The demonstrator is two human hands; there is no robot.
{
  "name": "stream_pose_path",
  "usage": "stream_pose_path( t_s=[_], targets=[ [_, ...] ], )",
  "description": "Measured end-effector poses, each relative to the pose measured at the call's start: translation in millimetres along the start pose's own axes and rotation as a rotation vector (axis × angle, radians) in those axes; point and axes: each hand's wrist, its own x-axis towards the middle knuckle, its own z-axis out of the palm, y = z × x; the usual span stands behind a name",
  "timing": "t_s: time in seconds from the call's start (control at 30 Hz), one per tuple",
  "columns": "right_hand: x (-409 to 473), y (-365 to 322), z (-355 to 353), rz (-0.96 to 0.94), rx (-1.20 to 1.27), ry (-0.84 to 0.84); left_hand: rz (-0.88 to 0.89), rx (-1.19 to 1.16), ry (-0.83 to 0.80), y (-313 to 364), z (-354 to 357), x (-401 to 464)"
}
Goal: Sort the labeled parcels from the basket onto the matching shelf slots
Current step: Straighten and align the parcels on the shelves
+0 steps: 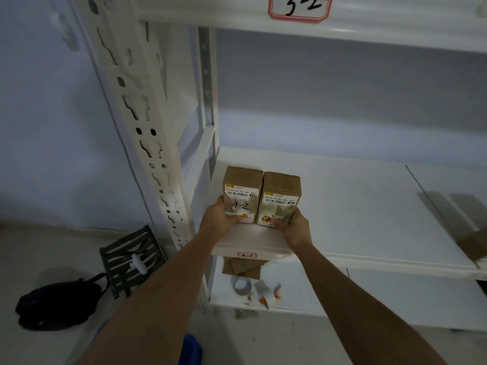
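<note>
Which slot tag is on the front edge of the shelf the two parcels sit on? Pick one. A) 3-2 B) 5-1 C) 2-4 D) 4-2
D: the red-framed slot tag on the shelf edge just below the two parcels reads 4-2, matching the handwritten 4-2 on the left parcel.

left hand (220, 214) and right hand (293, 227) gripping two parcels (261, 193) side by side on shelf (355, 206)

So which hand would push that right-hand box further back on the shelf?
Probably the right hand: its grip already holds the right brown cardboard box. The left hand holds the one marked 4-2.
</note>
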Motion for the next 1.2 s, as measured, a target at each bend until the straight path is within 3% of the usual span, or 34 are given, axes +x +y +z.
stream_pose_path(
  t_s=[0.4, 0.73, 0.97, 1.2],
  targets=[
    [-0.8, 10.4, -6.0, -0.026, -0.040, -0.035, -0.077, -0.083, 0.040, 0.4, 5.9, -6.3],
    [-24.6, 51.3, -110.0, 0.034, -0.062, 0.037, -0.130, 0.092, 0.378, 11.7, 19.0, -59.9],
    [-57.7, 92.0, -223.9, 0.034, -0.009, 0.070, 0.004, 0.253, 0.298, 89.0, 91.0, -111.0],
    [-86.6, 147.9, -362.4, 0.092, -0.024, 0.183, 0.195, 0.062, 0.175, 227.0, 203.5, -155.8]
  ],
)
